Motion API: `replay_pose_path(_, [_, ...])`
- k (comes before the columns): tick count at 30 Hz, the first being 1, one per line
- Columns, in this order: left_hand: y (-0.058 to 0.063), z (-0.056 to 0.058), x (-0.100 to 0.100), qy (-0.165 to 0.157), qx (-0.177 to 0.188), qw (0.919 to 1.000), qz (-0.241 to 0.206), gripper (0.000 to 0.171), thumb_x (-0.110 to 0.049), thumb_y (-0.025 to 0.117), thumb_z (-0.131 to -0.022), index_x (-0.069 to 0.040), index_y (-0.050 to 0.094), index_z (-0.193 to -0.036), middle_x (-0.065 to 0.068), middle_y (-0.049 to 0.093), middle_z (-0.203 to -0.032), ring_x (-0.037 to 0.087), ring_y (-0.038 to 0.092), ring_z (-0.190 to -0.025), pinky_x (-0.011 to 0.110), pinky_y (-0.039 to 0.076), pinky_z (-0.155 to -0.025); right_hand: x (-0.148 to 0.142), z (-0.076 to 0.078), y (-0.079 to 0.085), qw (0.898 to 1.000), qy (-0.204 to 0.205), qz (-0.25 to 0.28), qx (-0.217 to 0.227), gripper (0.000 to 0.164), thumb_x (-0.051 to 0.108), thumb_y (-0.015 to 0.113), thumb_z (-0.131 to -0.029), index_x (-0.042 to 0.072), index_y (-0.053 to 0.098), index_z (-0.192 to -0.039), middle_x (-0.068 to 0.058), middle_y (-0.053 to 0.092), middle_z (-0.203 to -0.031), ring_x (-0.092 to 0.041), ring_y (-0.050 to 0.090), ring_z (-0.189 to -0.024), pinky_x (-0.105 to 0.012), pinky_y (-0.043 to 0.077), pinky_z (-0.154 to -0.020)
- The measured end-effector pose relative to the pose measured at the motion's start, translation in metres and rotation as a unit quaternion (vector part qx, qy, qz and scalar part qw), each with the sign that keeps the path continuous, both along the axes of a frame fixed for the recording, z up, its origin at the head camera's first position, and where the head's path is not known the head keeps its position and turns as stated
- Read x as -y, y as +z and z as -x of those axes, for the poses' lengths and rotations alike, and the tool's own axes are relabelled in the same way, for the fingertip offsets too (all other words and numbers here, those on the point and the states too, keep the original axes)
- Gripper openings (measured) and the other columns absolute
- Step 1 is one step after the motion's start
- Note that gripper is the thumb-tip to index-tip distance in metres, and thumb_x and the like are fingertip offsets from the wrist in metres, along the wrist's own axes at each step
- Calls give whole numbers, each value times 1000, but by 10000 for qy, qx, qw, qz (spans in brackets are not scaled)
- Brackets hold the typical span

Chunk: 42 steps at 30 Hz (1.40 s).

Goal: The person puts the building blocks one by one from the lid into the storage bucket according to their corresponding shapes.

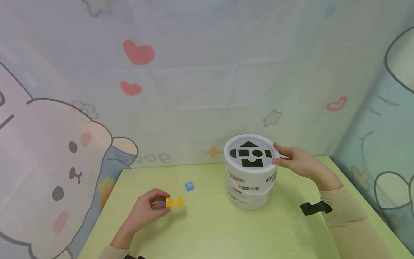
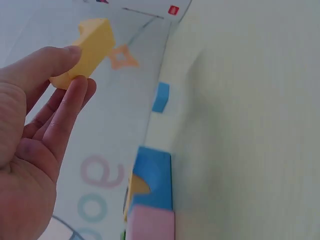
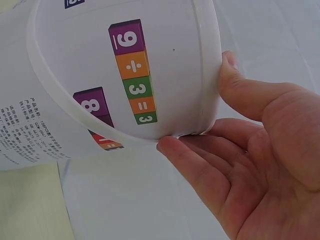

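My left hand [image 1: 147,208] pinches a yellow arch block [image 1: 175,202] between thumb and fingertips. Its curved notch faces up in the head view, and in the left wrist view the block [image 2: 95,47] shows above the table. On the right stands a white bucket [image 1: 249,199] with a swing handle and number prints. Its lid [image 1: 271,143] has several dark shaped holes, a triangle, a circle and a notched one among them. My right hand [image 1: 299,163] grips the bucket at the lid's right edge, thumb [image 3: 232,82] on the side and fingers by the handle joint.
A small blue block [image 1: 189,186] lies on the yellow-green table [image 1: 210,230] between left hand and bucket. In the left wrist view, a larger blue block [image 2: 156,170] and a pink block [image 2: 151,225] sit close together. A printed cloth [image 1: 194,108] hangs behind.
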<state>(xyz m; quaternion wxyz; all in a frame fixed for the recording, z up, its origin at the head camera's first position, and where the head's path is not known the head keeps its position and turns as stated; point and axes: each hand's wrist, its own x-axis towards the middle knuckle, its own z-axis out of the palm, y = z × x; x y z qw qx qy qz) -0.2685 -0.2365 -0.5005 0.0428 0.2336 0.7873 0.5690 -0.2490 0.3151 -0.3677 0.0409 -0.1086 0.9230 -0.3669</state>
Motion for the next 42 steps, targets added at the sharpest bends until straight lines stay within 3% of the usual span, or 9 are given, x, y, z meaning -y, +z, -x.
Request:
replay_pose_path(8, [19,6,-33,294,-625,9972,-302,35,-1,89,-87,-8,78,-119,15,61,-130,22,70,-105,36,64,-88,1,0,1,10000,-20,36,38,85,43,66,-107,-1,25,-167,-30,42,-161,-54,45,-145,-72,40,-112])
replay_pose_path(17, [43,14,-76,-127,-1231,9883,-889,35,7,82,-91,0,75,-124,18,69,-117,18,73,-107,39,64,-89,0,0,1,10000,16,66,-2,83,41,65,-108,-2,24,-167,-30,41,-161,-53,44,-145,-72,40,-113])
replay_pose_path(25, [64,18,-118,-53,-1409,9843,-1062,31,5,81,-92,0,74,-122,17,72,-112,16,74,-99,34,65,-86,0,0,0,9999,49,112,-7,83,40,65,-108,-3,24,-166,-31,39,-162,-53,45,-145,-71,41,-112])
replay_pose_path(32, [74,21,-153,-44,-1566,9805,-1183,30,3,82,-93,5,73,-121,15,73,-111,22,74,-97,36,65,-85,0,-1,1,9998,36,172,45,83,39,65,-108,-3,24,-166,-30,39,-162,-52,45,-145,-71,41,-112])
replay_pose_path(42, [84,25,-194,-182,-2059,9707,-1226,29,-1,84,-92,1,77,-120,10,76,-112,25,75,-100,37,64,-89,0,2,1,9998,38,195,40,82,38,68,-107,-3,26,-166,-29,41,-161,-51,47,-144,-69,43,-112])
